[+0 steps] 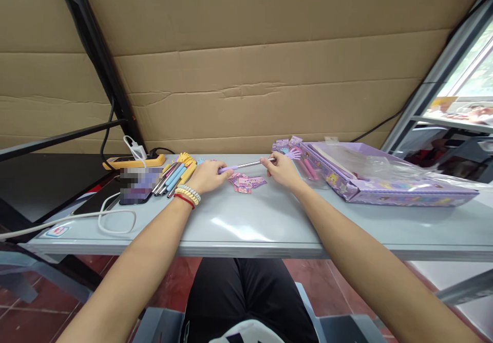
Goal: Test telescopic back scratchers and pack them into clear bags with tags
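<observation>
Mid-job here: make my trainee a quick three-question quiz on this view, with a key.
1. True or false: the left hand and right hand both touch the slim purple-and-silver rod.
2. Relative to the small pink-and-purple printed cards between the hands, the flat purple patterned box lies: A left; B right; C underneath.
3. Fill in: the thin red bracelet circles the ___ wrist.

Key: 1 true; 2 B; 3 left.

No wording legible anywhere. Sticker on near left corner of surface: red mark, blue border, characters too small. Purple box: multicoloured print along near side, letter-like shapes, too blurred to read. Small pink-purple cards near middle of surface: fine print, unreadable. Phone: screen pixelated, nothing to make out.
</observation>
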{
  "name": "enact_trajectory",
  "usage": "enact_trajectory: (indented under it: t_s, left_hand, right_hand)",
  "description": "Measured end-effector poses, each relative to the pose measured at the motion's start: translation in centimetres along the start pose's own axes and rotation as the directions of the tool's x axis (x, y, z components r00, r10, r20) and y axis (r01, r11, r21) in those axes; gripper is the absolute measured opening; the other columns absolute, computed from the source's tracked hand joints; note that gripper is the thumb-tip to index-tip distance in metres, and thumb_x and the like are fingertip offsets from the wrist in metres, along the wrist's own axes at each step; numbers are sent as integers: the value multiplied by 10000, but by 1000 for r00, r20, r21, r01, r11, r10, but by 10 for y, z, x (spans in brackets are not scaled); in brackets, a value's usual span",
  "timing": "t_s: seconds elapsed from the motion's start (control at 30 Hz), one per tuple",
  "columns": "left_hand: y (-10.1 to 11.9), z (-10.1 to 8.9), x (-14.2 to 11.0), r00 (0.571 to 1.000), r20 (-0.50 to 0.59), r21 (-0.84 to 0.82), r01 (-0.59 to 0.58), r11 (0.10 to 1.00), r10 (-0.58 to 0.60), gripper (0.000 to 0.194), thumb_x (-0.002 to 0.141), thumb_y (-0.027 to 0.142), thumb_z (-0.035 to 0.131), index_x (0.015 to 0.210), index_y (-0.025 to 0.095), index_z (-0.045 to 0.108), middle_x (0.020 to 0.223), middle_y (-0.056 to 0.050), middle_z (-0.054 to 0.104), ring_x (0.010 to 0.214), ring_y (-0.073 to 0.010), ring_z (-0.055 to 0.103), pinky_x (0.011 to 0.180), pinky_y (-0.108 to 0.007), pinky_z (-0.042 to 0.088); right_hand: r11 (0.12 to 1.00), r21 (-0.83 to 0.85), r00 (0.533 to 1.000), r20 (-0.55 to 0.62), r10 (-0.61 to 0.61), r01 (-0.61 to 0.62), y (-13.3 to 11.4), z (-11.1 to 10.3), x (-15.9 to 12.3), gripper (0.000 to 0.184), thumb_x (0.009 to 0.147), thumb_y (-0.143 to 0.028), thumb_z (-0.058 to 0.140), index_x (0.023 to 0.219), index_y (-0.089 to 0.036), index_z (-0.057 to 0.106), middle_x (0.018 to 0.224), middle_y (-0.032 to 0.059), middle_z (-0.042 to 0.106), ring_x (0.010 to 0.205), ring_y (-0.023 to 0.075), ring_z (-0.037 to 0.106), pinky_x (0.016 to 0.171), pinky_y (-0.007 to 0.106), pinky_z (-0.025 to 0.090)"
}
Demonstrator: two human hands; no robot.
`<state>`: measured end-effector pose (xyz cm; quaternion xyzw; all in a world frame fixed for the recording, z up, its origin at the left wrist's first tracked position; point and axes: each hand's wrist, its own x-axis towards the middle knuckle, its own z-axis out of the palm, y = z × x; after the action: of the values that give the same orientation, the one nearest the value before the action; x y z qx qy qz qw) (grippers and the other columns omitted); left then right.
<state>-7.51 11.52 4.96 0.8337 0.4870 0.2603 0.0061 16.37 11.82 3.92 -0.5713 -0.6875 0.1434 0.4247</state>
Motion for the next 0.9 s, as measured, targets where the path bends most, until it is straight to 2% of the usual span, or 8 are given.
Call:
enact_trajectory:
  t_s: [0.23, 0.37, 0.5, 0.6, 0.7, 0.77, 0.83, 0.9]
  left_hand:
    - [3, 0, -1, 999, -5, 55, 33, 998, -32, 512, 870, 579, 381, 742, 186, 683, 670, -56, 651, 636, -184, 536, 579, -281, 289]
    - [3, -1, 0, 999, -12, 71, 53, 996, -52, 521, 862, 598, 380, 753, 192, 689, 674, -58, 654, 650, -191, 542, 574, -281, 276]
    - [0, 0, 1, 997, -46, 51, 60, 997, -58, 581, 852, 650, 355, 713, 196, 691, 622, -46, 632, 595, -172, 513, 560, -283, 264]
    - [-4, 1, 2, 993, -86, 32, 85, 996, -82, 590, 842, 666, 362, 706, 197, 693, 620, -42, 635, 583, -164, 502, 557, -283, 264]
    - [-7, 2, 3, 985, -104, 33, 139, 990, -134, 591, 819, 686, 387, 728, 195, 703, 653, -52, 655, 603, -171, 513, 558, -285, 267]
    - [-9, 3, 4, 979, -103, 49, 182, 982, -176, 604, 802, 705, 395, 728, 193, 708, 653, -62, 656, 608, -179, 515, 555, -289, 262]
    - [-11, 3, 4, 973, -103, 62, 216, 975, -209, 615, 789, 718, 397, 711, 192, 706, 635, -65, 647, 600, -182, 509, 548, -291, 253]
    - [-13, 3, 5, 971, -107, 64, 221, 973, -213, 614, 783, 721, 404, 677, 191, 694, 608, -60, 630, 582, -176, 494, 543, -291, 248]
  right_hand:
    - [994, -95, 994, 93, 64, -55, 1, 2, 1, 326, 872, -488, 471, 708, -214, 404, 547, -9, 602, 561, 141, 530, 585, 259, 331]
    - [992, -109, 993, 97, 68, -57, 1, 2, 1, 334, 873, -493, 470, 706, -210, 410, 557, -3, 606, 554, 133, 529, 574, 256, 340]
    - [996, 63, 987, 147, 59, -69, 4, -3, 4, 331, 837, -526, 512, 784, -208, 436, 541, -27, 595, 464, 110, 504, 528, 243, 363]
    - [968, 246, 987, 158, 14, -53, 6, -8, 6, 383, 804, -553, 541, 976, -216, 486, 548, -44, 595, 419, 111, 497, 478, 235, 365]
    - [968, 249, 999, 35, -28, 18, 5, -11, 5, 485, 800, -547, 538, 1149, -213, 491, 526, -51, 577, 416, 124, 493, 485, 249, 378]
    - [983, 166, 990, -129, -51, 72, 4, -13, 6, 447, 794, -509, 551, 1108, -191, 540, 497, -52, 541, 446, 131, 494, 534, 266, 398]
    - [992, 96, 942, -332, -49, 85, 5, -16, 8, 353, 786, -454, 559, 998, -173, 581, 506, -43, 524, 499, 139, 504, 593, 281, 413]
    - [996, 71, 867, -499, -11, 53, 9, -20, 13, 283, 773, -411, 560, 911, -166, 586, 588, -10, 564, 582, 154, 534, 652, 298, 427]
